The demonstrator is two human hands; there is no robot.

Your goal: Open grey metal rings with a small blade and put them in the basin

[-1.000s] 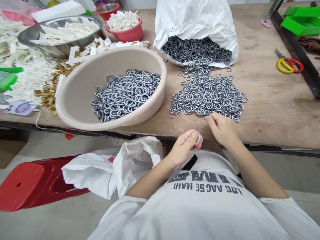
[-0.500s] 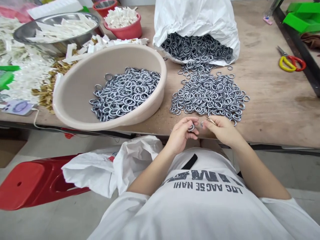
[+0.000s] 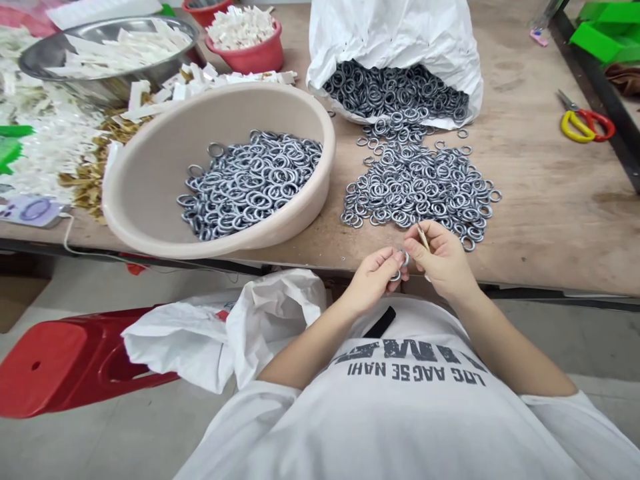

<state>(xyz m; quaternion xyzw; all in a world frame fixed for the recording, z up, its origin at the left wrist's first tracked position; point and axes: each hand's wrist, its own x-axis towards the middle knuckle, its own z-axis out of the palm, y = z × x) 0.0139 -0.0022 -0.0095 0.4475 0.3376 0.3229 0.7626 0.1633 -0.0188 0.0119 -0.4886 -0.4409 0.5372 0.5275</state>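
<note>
My left hand (image 3: 376, 277) is closed at the table's front edge, its fingers pinching small grey rings (image 3: 396, 275). Right beside it, my right hand (image 3: 440, 257) holds a thin, light-coloured pointed tool (image 3: 423, 237) in its curled fingers; the tool's exact kind I cannot make out. Its fingertips are close to the rings in the left hand. Just beyond both hands lies a loose heap of grey rings (image 3: 420, 187). More rings spill from the mouth of a white sack (image 3: 395, 33) behind the heap.
A beige basin (image 3: 145, 200) with many grey rings (image 3: 255, 183) stands left of the heap. Scissors (image 3: 585, 123) with red and yellow handles lie at right. At back left are a steel bowl (image 3: 40, 63), a red bowl (image 3: 255, 59) and white pieces. A red stool (image 3: 45, 367) stands below.
My left hand has shifted right and turned, closing around the rings. My right hand has tilted, the tool now pointing more upright, and the two hands are closer together.
</note>
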